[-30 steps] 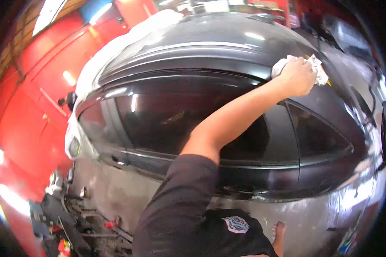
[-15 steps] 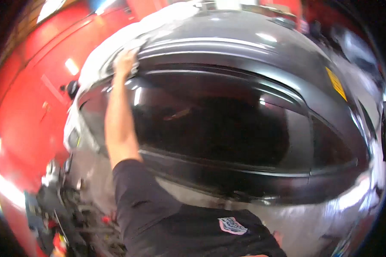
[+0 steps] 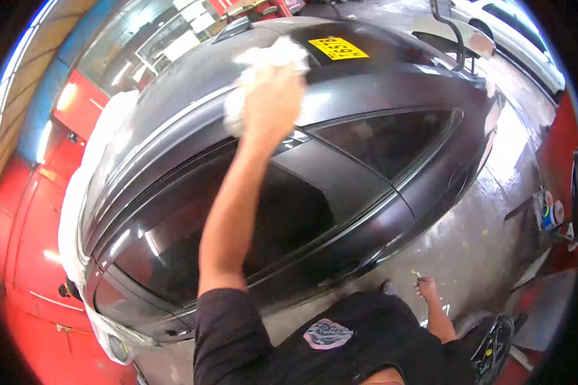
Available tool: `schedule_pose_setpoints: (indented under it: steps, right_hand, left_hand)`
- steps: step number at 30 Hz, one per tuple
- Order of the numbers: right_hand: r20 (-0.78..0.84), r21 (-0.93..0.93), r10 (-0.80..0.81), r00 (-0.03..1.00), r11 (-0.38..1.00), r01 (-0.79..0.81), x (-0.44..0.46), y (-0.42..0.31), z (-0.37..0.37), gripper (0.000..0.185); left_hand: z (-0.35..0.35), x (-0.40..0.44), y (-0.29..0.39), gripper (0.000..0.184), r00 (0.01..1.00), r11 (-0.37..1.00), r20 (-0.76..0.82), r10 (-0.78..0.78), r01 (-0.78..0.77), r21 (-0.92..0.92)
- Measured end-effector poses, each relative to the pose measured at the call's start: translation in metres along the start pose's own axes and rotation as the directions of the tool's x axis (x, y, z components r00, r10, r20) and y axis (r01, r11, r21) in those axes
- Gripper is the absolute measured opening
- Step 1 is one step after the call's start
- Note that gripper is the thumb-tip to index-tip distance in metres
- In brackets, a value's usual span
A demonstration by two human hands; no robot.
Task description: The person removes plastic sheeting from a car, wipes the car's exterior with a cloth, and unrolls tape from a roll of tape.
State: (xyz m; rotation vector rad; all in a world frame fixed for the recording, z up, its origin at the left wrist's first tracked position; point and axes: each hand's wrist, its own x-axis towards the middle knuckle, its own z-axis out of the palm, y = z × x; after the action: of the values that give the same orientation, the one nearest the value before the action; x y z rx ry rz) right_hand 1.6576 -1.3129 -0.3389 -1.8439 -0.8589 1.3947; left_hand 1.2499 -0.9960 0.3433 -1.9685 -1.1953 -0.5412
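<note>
My left hand [image 3: 273, 99] is raised over the dark car's roof edge, shut on a crumpled white cloth [image 3: 289, 52]. The cloth is against the dark bodywork above the side windows, and motion blurs its outline. My right hand [image 3: 427, 289] is low beside my body, closed around something small and pale that I cannot make out. The dark car [image 3: 340, 170] stretches across the view, with a yellow plate [image 3: 338, 48] lying on its rear glass. White plastic sheeting [image 3: 77, 224] covers its left end.
Red walls [image 3: 35, 256] rise at the left. A white car [image 3: 514, 32] stands at the back right. At the lower right are a can [image 3: 551, 215] and a bundle of black cables [image 3: 494, 343]. A roof antenna [image 3: 234, 29] sticks up on the dark car.
My left hand with the cloth went from the roof's rear to its front end, then back rearward. The view has turned to the right, showing more of the car's rear and my right hand.
</note>
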Motion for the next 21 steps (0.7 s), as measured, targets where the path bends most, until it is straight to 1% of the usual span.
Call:
schedule_pose_setpoints:
  steps: [1,2,3,4,5,6,7,8,9,10,11,12,13,14,15,16,17,18,19,20,21]
  right_hand:
    - [0.019,-0.032,0.008,1.0,0.999,-0.008,-0.004,-0.006,0.002,0.024]
    - [0.046,-0.074,0.016,0.999,0.997,-0.013,-0.011,-0.008,0.001,0.024]
    - [0.084,-0.13,0.019,0.996,0.991,-0.008,-0.016,-0.009,-0.001,0.025]
    - [0.118,-0.176,0.039,0.992,0.984,-0.018,-0.021,-0.011,-0.002,0.024]
    - [0.161,-0.236,0.053,0.986,0.972,-0.014,-0.023,0.0,-0.007,0.023]
    - [0.316,-0.488,-0.26,0.913,0.78,0.391,-0.004,0.044,-0.019,0.02]
    - [0.595,-0.778,-0.252,0.764,0.058,0.625,0.012,0.057,-0.025,0.018]
    - [0.654,-0.731,-0.251,0.714,0.033,0.681,0.021,0.063,-0.028,0.018]
    - [0.643,-0.718,-0.223,0.733,0.157,0.678,0.029,0.059,-0.026,0.018]
    - [0.611,-0.707,-0.169,0.774,0.323,0.629,0.036,0.048,-0.023,0.018]
    - [0.563,-0.69,-0.116,0.818,0.479,0.543,0.042,0.036,-0.019,0.018]
    - [0.509,-0.656,-0.047,0.859,0.626,0.423,0.044,0.019,-0.012,0.017]
    - [0.455,-0.606,0.026,0.89,0.741,0.288,0.047,0.003,-0.002,0.017]
    - [0.43,-0.567,0.066,0.901,0.796,0.212,0.049,-0.014,0.008,0.017]
    - [0.412,-0.536,0.093,0.906,0.829,0.159,0.052,-0.031,0.019,0.017]
    - [0.414,-0.516,0.108,0.904,0.846,0.135,0.056,-0.046,0.028,0.017]
    - [0.417,-0.506,0.115,0.901,0.853,0.125,0.058,-0.056,0.035,0.016]
    - [0.415,-0.502,0.119,0.902,0.857,0.117,0.054,-0.062,0.042,0.016]
    - [0.416,-0.501,0.12,0.901,0.858,0.117,0.053,-0.069,0.051,0.016]
    - [0.418,-0.504,0.128,0.899,0.857,0.112,0.049,-0.072,0.054,0.016]
    - [0.418,-0.507,0.13,0.899,0.855,0.111,0.047,-0.075,0.058,0.016]
  left_hand:
    - [0.023,0.019,0.026,0.034,0.999,0.998,-0.04,0.012,-0.014,-0.054]
    - [0.039,0.042,0.048,0.035,0.998,0.996,0.033,0.051,-0.048,-0.07]
    - [0.052,0.054,0.068,0.036,1.0,0.993,0.01,0.028,-0.026,-0.113]
    - [0.06,0.059,0.081,0.037,0.992,0.995,-0.103,0.071,-0.078,-0.069]
    - [0.037,0.062,0.086,0.039,1.0,0.987,0.02,-0.006,0.009,-0.162]
    - [0.056,0.058,0.083,0.03,0.994,0.998,-0.102,0.038,-0.043,-0.042]
    - [0.051,0.054,0.077,0.034,0.999,0.999,-0.021,0.049,-0.049,0.022]
    - [0.035,0.038,0.064,0.037,0.995,0.996,0.03,0.091,-0.09,-0.007]
    - [0.036,0.019,0.047,0.035,0.98,0.993,-0.195,0.033,-0.054,-0.103]
    - [0.022,0.002,0.022,0.036,0.987,0.995,-0.159,-0.018,0.002,-0.099]
    - [0.004,-0.014,-0.002,0.036,0.989,0.993,-0.133,-0.062,0.048,-0.103]
    - [-0.011,-0.033,-0.032,0.034,0.984,0.992,-0.14,-0.109,0.098,-0.079]
    - [-0.027,-0.055,-0.063,0.033,0.977,0.987,-0.148,-0.154,0.147,-0.058]
    - [-0.043,-0.078,-0.094,0.029,0.959,0.981,-0.22,-0.178,0.189,0.032]
    - [-0.06,-0.104,-0.128,0.026,0.948,0.963,-0.231,-0.22,0.248,0.101]
    - [-0.075,-0.132,-0.161,0.023,0.919,0.943,-0.31,-0.243,0.299,0.147]
    - [-0.083,-0.165,-0.204,0.019,0.963,0.928,-0.238,-0.126,0.199,0.314]
    - [-0.097,-0.195,-0.244,0.017,0.968,0.885,-0.249,-0.04,0.15,0.44]
    - [-0.131,-0.217,-0.252,0.017,0.887,0.865,-0.273,-0.372,0.439,0.245]
    - [-0.142,-0.251,-0.292,0.019,0.942,0.841,-0.23,-0.246,0.326,0.432]
    - [-0.159,-0.282,-0.322,0.023,0.938,0.785,-0.238,-0.254,0.343,0.516]
